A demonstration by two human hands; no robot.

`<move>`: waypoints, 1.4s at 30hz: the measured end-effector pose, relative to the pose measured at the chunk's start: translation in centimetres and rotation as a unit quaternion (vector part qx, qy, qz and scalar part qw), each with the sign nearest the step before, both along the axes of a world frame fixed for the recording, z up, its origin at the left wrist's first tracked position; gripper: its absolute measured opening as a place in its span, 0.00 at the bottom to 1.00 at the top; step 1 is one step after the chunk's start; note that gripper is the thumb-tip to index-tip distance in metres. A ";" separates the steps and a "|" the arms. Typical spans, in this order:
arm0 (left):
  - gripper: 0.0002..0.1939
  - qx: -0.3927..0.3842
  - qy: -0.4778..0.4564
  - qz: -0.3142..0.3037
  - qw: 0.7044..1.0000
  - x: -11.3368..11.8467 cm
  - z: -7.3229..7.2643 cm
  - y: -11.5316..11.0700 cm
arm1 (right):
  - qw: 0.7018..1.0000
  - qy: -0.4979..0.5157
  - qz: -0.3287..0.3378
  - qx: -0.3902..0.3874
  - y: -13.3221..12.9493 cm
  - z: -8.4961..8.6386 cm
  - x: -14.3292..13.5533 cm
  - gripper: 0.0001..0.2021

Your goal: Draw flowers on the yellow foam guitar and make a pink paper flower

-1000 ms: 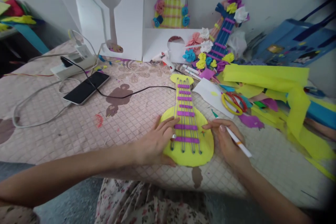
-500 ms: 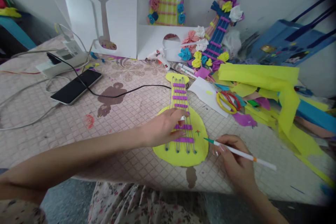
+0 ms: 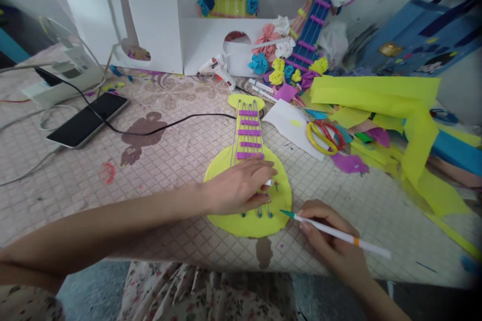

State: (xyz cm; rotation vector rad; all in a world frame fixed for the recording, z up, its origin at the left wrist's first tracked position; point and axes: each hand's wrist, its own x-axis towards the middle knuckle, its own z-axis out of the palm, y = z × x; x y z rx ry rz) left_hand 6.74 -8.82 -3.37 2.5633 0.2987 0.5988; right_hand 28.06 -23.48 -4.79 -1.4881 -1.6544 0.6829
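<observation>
Left hand (image 3: 241, 185) has slid rightwards over the yellow paper guitar (image 3: 278, 200) since the frame half a second ago, so that the small white end (image 3: 269, 182) in its fingers sits close to the red-and-green mark (image 3: 276, 186). Right hand (image 3: 331, 235) has brought its green-tipped pen (image 3: 335, 232) a little further in over the body's right edge, and the whole view has shifted, putting the table's things further left.

The guitar lies flat at the centre of the frame, neck pointing to the top. Its purple strips (image 3: 249, 132) and strings (image 3: 269, 209) are in place along the neck, running down under the left hand, which hides the middle of the body. That much looks done. Colouring by pen seems barely begun: one small mark shows right of the strings, and the bare yellow around it carries nothing else that can be made out. How much more drawing remains cannot be told. No paper flowers (image 3: 267, 40) sit on it, unlike the blue guitar (image 3: 309, 35) at upper right.

Right thumb and fingers pinch the pen closely, uncapped tip over the body; whether it touches is unclear. Left fingers are curled closed round the white end, a cap or second pen.
</observation>
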 end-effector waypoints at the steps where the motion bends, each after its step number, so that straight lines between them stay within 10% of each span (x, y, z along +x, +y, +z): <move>1: 0.17 -0.001 0.000 -0.005 1.000 0.0 -0.1 -0.1 | 1.000 -0.004 0.009 -0.002 0.0 0.1 0.0 0.09; 42: 0.09 0.033 -0.058 -0.047 0.997 0.2 -1.4 -0.3 | 0.998 -0.036 0.052 -0.009 0.0 0.6 -0.1 0.03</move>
